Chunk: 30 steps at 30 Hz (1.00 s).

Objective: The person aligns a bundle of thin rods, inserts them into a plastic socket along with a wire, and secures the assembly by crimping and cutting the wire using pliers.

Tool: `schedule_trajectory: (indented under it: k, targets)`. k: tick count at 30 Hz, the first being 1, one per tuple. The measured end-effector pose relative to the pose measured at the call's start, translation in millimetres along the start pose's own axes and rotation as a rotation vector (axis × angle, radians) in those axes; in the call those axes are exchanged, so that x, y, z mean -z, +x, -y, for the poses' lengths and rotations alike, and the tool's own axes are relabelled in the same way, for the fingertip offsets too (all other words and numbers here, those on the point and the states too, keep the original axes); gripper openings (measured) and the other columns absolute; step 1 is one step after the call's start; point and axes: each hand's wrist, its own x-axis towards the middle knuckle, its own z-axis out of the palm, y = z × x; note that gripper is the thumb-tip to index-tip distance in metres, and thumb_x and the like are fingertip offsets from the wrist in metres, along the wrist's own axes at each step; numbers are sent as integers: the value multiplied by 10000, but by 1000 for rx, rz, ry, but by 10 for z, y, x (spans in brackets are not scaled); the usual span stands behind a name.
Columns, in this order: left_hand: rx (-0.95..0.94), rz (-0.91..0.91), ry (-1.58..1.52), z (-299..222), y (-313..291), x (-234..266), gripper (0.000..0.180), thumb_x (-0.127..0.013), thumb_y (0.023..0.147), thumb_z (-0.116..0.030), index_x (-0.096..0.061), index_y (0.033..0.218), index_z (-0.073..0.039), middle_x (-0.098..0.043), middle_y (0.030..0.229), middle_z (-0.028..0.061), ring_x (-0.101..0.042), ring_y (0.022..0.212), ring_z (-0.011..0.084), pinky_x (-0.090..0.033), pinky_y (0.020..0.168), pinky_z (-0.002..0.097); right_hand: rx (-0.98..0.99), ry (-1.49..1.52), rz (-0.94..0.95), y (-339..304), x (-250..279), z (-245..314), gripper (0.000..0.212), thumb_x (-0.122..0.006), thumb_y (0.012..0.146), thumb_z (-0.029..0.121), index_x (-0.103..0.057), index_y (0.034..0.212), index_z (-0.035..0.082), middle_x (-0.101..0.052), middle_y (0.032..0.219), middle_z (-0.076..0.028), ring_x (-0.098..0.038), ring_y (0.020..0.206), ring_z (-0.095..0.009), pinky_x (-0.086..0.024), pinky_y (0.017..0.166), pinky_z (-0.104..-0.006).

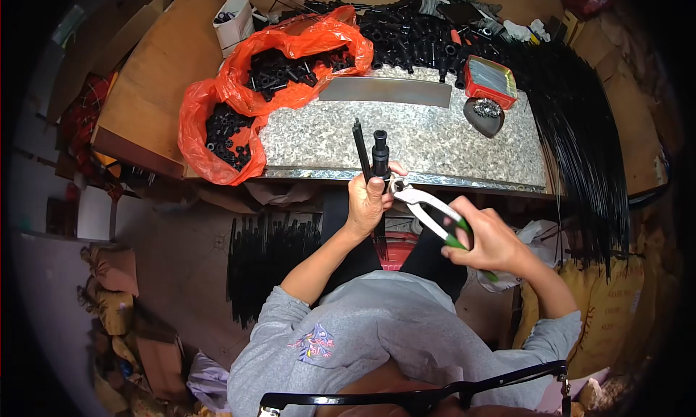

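Note:
My left hand [365, 205] is closed in front of the bench edge, around a black tubular part [380, 155] and a few thin black rods [362, 149], all standing nearly upright. Green-handled end-cutting pincers [428, 202] are gripped in my right hand [491, 236]. Their jaws touch or nearly touch the tubular part beside my left fingertips; whether they bite on it I cannot tell. The lower ends of the rods run down between my knees, partly hidden by my hand.
A speckled stone slab [312, 145] tops the bench and bears a flat metal bar [384, 92]. Orange plastic bags [217, 163] of black parts lie left. Right are a red box [489, 80], a dark dish [484, 123] of small metal pieces and long black rods [587, 149].

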Motion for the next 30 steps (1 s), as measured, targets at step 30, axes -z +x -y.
schedule_trajectory:
  k: [30]
  targets:
    - [62, 31, -18, 19, 35, 122, 656, -472, 789, -607, -562, 978, 15, -397, 589, -64, -337, 481, -7, -242, 418, 143, -114, 674, 377, 82, -105, -335, 314, -579, 834, 284, -467, 910, 1, -460, 517, -16, -457, 411, -160, -390, 388, -283]
